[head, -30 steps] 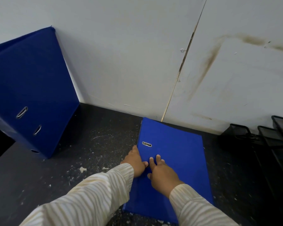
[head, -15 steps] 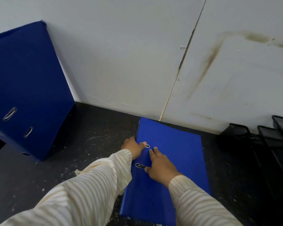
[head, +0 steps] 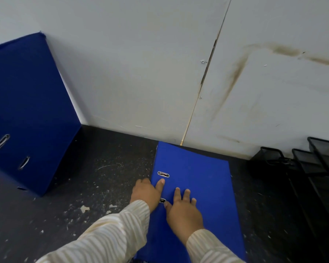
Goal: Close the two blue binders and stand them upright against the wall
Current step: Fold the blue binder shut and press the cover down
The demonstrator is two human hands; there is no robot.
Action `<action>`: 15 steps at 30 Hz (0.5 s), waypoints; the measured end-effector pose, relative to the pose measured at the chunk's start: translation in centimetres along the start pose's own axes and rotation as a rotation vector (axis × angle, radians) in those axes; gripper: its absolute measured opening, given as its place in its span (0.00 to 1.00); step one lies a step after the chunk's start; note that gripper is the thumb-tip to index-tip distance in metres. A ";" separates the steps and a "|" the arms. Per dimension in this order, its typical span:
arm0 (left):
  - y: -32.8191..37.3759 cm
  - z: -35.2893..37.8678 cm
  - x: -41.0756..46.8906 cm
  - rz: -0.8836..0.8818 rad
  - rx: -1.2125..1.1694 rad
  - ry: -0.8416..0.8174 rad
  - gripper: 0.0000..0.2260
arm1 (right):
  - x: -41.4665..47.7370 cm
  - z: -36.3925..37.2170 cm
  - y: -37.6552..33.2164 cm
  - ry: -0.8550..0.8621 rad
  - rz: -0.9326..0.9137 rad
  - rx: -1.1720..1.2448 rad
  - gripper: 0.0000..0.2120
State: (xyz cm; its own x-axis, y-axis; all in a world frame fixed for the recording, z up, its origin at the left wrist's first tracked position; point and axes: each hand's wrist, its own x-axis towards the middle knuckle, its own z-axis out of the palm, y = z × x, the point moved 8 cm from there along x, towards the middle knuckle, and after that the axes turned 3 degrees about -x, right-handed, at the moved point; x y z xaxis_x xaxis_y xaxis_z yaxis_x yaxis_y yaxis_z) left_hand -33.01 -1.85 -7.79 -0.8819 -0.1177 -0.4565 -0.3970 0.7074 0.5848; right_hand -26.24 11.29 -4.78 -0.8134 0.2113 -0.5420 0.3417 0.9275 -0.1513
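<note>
One blue binder (head: 198, 179) lies flat and closed on the dark table, its far end near the wall (head: 141, 73). My left hand (head: 146, 192) sits at its left spine edge, thumb on the cover just below a metal slot. My right hand (head: 182, 209) rests flat on the cover, fingers spread, beside the lower slot. A second blue binder (head: 27, 114) stands upright at the far left, closed, leaning against the wall with two metal slots showing.
Black wire mesh trays (head: 311, 177) stand at the right against the wall. The dark tabletop (head: 103, 177) between the two binders is scuffed with white flecks. A vertical seam runs down the wall behind the flat binder.
My left hand slid forward along the binder's left edge and then back a little; my right hand stays pressed on the cover. The binder remains flat. The camera shifted slightly.
</note>
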 end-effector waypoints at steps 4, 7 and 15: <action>-0.9 -0.1 -0.7 -0.072 -0.034 -0.022 0.32 | -0.1 0.4 -0.1 -0.012 0.025 0.038 0.33; -1.0 -0.1 -0.3 -0.169 -0.139 -0.075 0.35 | -0.1 0.6 -0.3 -0.034 0.026 0.050 0.34; -1.9 2.0 1.7 -0.353 -0.638 -0.257 0.37 | -0.3 0.7 -0.2 -0.066 0.003 0.081 0.38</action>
State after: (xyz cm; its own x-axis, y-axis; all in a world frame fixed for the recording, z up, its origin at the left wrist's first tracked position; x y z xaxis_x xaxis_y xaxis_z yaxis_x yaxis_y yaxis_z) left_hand -33.21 -2.03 -10.99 -0.6203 -0.0410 -0.7833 -0.7819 0.1107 0.6135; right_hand -25.69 10.81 -5.18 -0.7803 0.1912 -0.5955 0.3837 0.8983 -0.2143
